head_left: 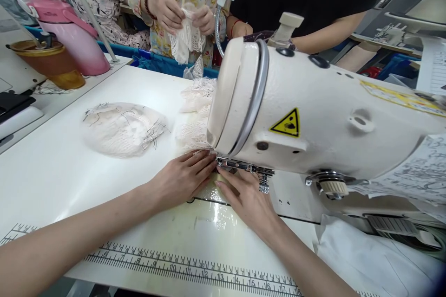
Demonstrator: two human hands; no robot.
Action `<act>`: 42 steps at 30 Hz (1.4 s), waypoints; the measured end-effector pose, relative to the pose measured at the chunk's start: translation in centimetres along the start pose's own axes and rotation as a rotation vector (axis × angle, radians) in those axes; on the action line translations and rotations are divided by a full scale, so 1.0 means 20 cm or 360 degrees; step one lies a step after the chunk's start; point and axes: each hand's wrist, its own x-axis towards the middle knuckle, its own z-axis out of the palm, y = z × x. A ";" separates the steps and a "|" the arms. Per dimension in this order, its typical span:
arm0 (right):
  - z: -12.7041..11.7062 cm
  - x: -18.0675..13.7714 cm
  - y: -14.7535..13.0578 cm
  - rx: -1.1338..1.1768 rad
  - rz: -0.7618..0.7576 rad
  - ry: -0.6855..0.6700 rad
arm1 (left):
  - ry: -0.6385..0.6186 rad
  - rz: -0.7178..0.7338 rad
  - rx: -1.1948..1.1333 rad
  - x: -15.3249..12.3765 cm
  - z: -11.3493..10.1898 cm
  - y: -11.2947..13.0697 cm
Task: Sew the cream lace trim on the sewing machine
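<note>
A white sewing machine (313, 106) stands across the right half of the table. My left hand (186, 174) lies flat with fingers stretched out, its tips at the near edge of a white lace fabric (195, 134) beside the machine head. My right hand (249, 197) reaches under the head from the near side. Its thumb and forefinger point apart toward the presser foot (223, 163), and its other fingers are partly hidden behind the machine's metal parts. The needle and the cloth under it are mostly hidden by the head and my fingers.
A pile of white lace pieces with dark thread ends (125, 130) lies left on the white table (139, 222). A printed ruler (195, 269) runs along the front edge. A pink bottle (64, 32) and brown cup (52, 62) stand back left. Across the table, a co-worker's hands (186, 18) hold white lace.
</note>
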 end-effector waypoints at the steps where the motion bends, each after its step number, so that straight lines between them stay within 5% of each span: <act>1: 0.00 0.00 0.00 -0.0002 -0.0003 0.0002 | 0.0002 0.0005 0.0003 0.00 0.00 0.00; 21: 0.03 -0.02 -0.02 -0.0223 -0.0020 -0.0075 | -0.0080 -0.0050 0.0074 0.02 -0.02 0.01; 42: 0.04 -0.02 0.09 -0.0006 -0.0237 0.0289 | -0.0204 -0.0260 -0.0035 0.03 -0.07 -0.02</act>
